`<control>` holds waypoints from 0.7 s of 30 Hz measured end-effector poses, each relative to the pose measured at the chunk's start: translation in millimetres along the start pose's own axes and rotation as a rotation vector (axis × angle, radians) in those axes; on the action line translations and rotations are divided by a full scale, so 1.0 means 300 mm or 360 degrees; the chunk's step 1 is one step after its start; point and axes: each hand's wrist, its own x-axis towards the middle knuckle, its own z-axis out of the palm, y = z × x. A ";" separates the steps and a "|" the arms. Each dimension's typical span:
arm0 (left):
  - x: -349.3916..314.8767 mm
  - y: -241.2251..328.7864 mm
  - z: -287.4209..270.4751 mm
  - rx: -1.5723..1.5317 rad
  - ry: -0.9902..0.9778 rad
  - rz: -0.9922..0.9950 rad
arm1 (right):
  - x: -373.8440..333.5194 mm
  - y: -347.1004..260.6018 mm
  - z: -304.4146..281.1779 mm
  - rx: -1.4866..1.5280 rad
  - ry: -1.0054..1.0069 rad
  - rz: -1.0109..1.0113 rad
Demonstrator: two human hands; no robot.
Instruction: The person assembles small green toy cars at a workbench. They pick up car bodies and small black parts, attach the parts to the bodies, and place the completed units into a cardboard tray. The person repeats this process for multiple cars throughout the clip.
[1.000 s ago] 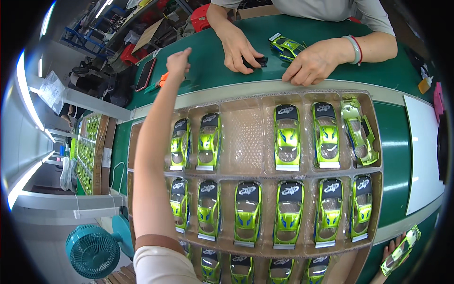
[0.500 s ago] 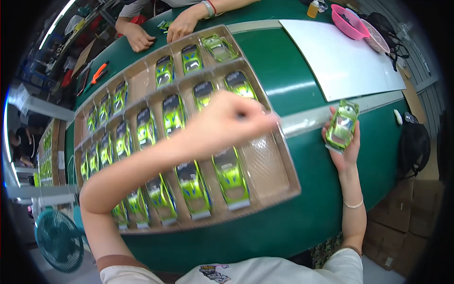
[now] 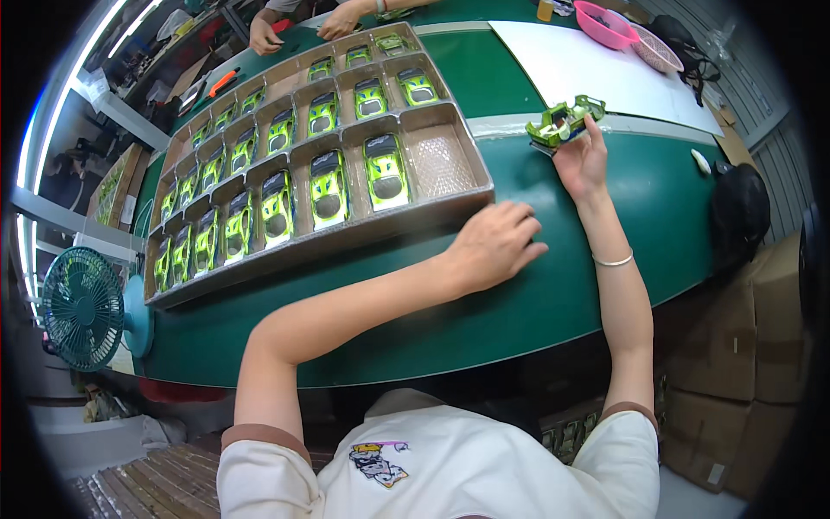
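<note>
My right hand (image 3: pixel 581 170) holds a green toy car body (image 3: pixel 564 124) above the table; the shell is tilted so that part of its hollow underside shows. Lower and to the left, my left hand (image 3: pixel 494 245) is just off the near right corner of a divided cardboard tray (image 3: pixel 380 218). Its fingers are loosely bent and apart, with nothing visible in them. Several green toy cars with dark ends lie in the tray's compartments, among them one car (image 3: pixel 386 170) beside the bare near right compartment (image 3: pixel 443 158).
A white board (image 3: pixel 596 78) lies at the back right, with a pink basket (image 3: pixel 605 26) on it. Another person's hands (image 3: pixel 341 19) are at the far edge. An orange-handled tool (image 3: pixel 223 82) is beyond the tray; a teal fan (image 3: pixel 84 309) stands at left.
My left hand has moved from over the tray down to its near right corner, its fist loosening. The car body in my right hand has turned from upright to tilted sideways. The view has shifted.
</note>
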 end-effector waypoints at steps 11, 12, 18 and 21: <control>-0.115 -0.012 -0.071 -0.0665 0.0252 -0.0660 | -0.049 0.024 0.038 -0.0231 0.0062 0.0064; -0.121 -0.015 -0.067 -0.0511 0.0293 -0.0553 | -0.057 0.030 0.050 -0.0243 0.0126 0.0053; -0.150 -0.001 -0.083 -0.0248 0.0139 -0.0623 | -0.087 0.011 0.030 0.0159 0.0007 0.0332; -0.148 -0.010 -0.086 -0.0254 0.0071 -0.0645 | -0.055 0.012 0.023 0.0178 0.0043 0.0237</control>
